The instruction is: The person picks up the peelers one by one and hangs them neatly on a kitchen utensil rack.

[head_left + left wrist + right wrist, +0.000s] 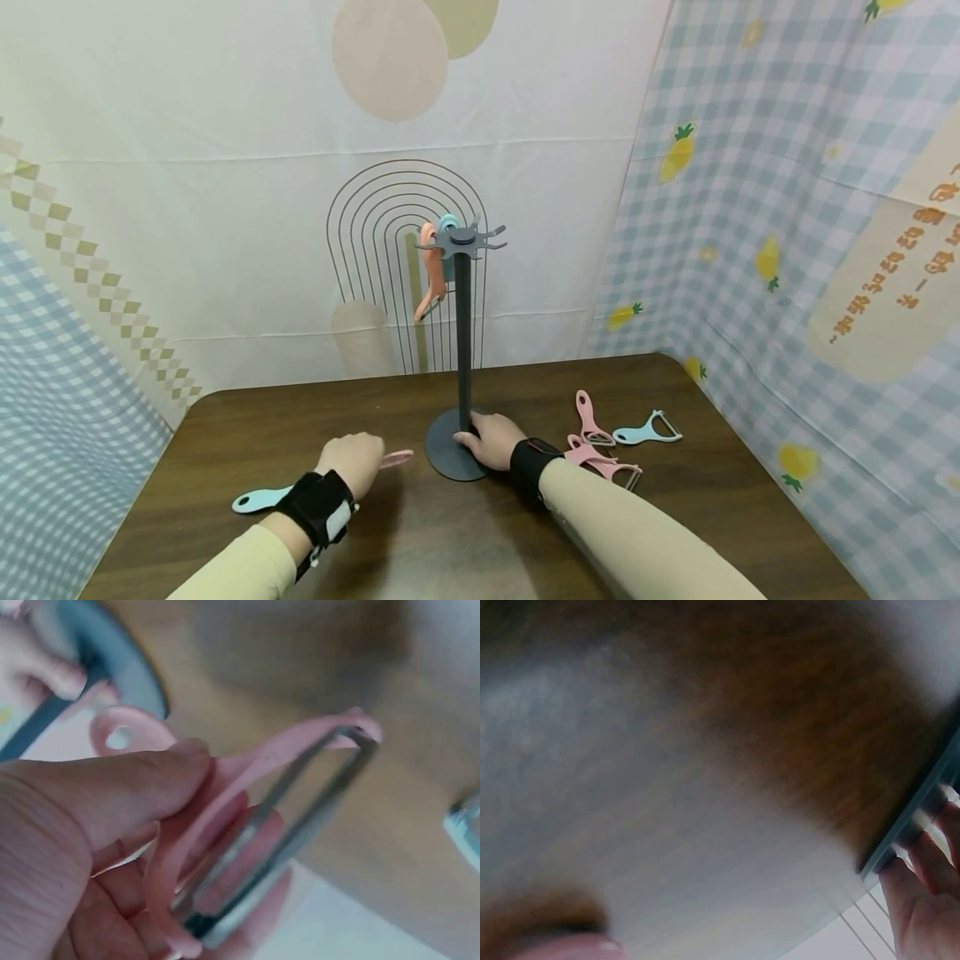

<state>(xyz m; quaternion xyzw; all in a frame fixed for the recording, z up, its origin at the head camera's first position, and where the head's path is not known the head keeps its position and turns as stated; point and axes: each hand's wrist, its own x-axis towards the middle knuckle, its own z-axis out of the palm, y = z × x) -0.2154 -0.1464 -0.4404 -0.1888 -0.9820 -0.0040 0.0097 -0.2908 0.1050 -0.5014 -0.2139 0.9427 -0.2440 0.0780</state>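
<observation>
- Left wrist view: left hand (82, 847) pinches a pink peeler (247, 825) at the blade end, thumb over one side arm, fingers (112, 922) curled beneath. Metal blade sits between the two arms, right by the fingertips.
- Head view: same peeler (395, 458) held near the worktop (675, 517), only its handle showing past the left hand (352, 462), pointing toward the rack base.
- Handling, my read: light, stiff plastic, smooth so a bit slippery; blade edge is the hazard. Better hold is the flat handle or the outer arms, not across the blade. Hole in the handle end is visible and free.
- Right hand (491, 439) rests on the round base of the dark hook rack (462, 333), fingers curled round the foot of the pole. Right wrist view shows fingers (922, 862) against the base edge; blurred otherwise.
- Rack looks tall, with a small foot; I'd judge it tippy without that steadying hand.
- Orange peeler (432, 279) hangs from a top hook, something blue just behind it.
- Blue peeler (258, 500) lies on the worktop left of the left hand, only partly visible.
- Right of the rack: two pink peelers (596, 446) and another blue one (648, 430) lying flat, well apart from both hands.
</observation>
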